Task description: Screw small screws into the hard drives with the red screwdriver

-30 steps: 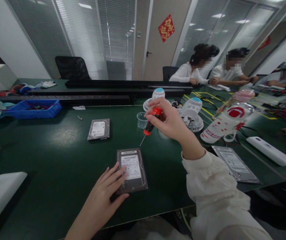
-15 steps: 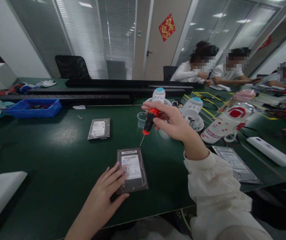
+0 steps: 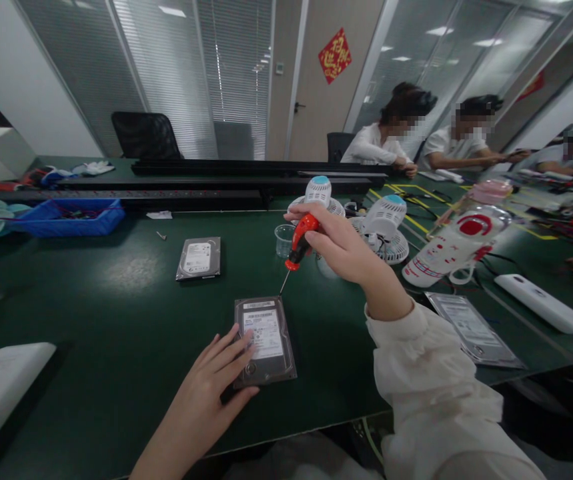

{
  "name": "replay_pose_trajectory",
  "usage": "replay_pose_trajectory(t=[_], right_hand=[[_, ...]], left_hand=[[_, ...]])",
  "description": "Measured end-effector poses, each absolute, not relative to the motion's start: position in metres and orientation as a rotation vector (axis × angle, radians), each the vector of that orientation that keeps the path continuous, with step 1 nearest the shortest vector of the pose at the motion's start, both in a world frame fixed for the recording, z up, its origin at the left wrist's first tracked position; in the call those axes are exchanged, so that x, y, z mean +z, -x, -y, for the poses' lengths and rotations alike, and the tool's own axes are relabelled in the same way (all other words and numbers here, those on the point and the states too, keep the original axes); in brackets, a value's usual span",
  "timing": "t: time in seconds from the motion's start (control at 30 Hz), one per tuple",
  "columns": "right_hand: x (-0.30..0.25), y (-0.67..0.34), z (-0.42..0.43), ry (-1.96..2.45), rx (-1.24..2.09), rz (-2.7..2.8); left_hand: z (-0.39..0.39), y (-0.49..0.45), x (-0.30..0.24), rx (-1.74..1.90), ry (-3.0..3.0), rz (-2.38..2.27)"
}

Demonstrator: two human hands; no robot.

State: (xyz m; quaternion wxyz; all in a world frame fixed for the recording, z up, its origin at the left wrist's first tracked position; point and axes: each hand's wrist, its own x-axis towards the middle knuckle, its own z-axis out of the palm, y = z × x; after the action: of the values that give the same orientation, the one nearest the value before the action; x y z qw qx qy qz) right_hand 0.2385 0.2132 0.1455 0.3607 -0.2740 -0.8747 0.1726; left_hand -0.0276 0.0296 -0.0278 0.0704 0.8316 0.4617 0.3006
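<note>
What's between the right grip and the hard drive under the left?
Head view: the red-black screwdriver, its tip at the far right corner of the hard drive.

the near hard drive [image 3: 272,365] lies on the table [image 3: 116,327] under the left hand [image 3: 216,377]. a second drive [image 3: 198,259] lies behind it to the left, the bin [image 3: 81,225] farther left, the bottle [image 3: 449,247] to the right.

Blue bin [image 3: 73,227] is sitting far L, holding small parts [image 3: 75,215]. Blk chair [image 3: 146,135] is standing at back. Red diamond sign [image 3: 335,55] is hanging on door [image 3: 319,117]. Wht btl [image 3: 449,247] w/ red print is standing R of wht fans [image 3: 385,216]; wht oblong device [image 3: 543,302] is lying nearby. Person [image 3: 373,145] in wht top is sitting, far side.
</note>
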Motion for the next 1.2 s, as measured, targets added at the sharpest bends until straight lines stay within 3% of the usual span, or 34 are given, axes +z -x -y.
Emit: replay_pose_trajectory(t=[0.33,0.53,0.77,1.03,1.2], right_hand=[[0.145,-0.235,-0.213,0.708,0.397,2.147],[0.139,-0.231,-0.215,0.582,0.534,2.074],[0.146,-0.233,-0.213,0.582,0.274,2.21],[0.15,-0.243,-0.212,0.642,0.469,2.309],[0.15,-0.24,-0.214,0.746,0.313,2.244]], left_hand=[[-0.03,0.028,-0.028,0.945,-2.47,-1.364],[-0.03,0.028,-0.029,0.913,-2.495,-1.388],[-0.03,0.028,-0.028,0.901,-2.455,-1.393],[-0.03,0.029,-0.029,0.902,-2.465,-1.392],[-0.03,0.029,-0.029,0.93,-2.456,-1.387]])
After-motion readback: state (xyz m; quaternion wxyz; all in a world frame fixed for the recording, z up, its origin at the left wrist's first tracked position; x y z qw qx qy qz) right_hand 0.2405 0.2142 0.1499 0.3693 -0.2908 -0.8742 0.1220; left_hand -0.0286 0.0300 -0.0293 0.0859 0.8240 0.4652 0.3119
